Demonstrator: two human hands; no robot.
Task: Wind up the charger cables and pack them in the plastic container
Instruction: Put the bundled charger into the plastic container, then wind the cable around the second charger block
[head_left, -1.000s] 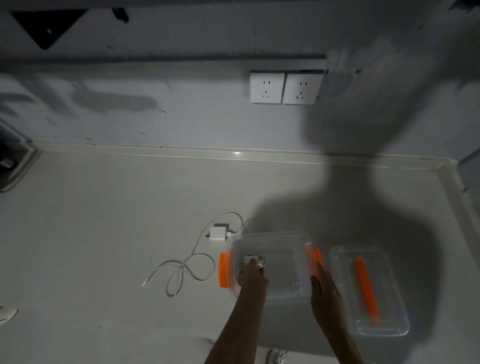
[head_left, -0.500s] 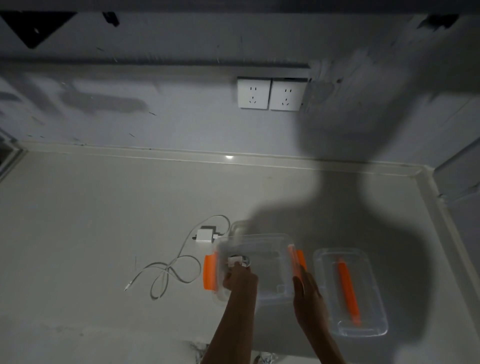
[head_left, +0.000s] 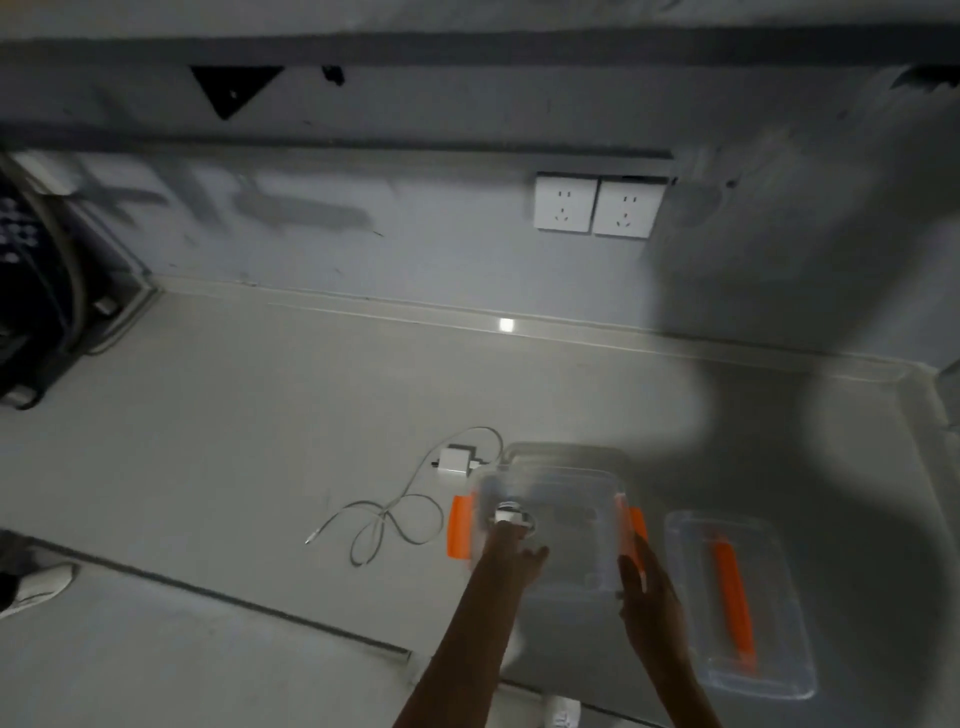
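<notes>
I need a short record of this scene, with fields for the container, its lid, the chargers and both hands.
container: clear plastic container with orange latches, open, on a pale surface
lid: clear lid with orange handle, right of the container, apart from it
packed charger: white charger bundle inside the container, at its left end
loose charger: white adapter with unwound cable, left of the container
left hand: at the charger bundle; grip too blurred to tell
right hand: fingers straight against the container's right side

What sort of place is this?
Probably a home or office room: a pale smooth countertop runs along a grey wall with two white wall sockets, and a white charger with loose cable lies beside a clear plastic container with orange clips.
</notes>
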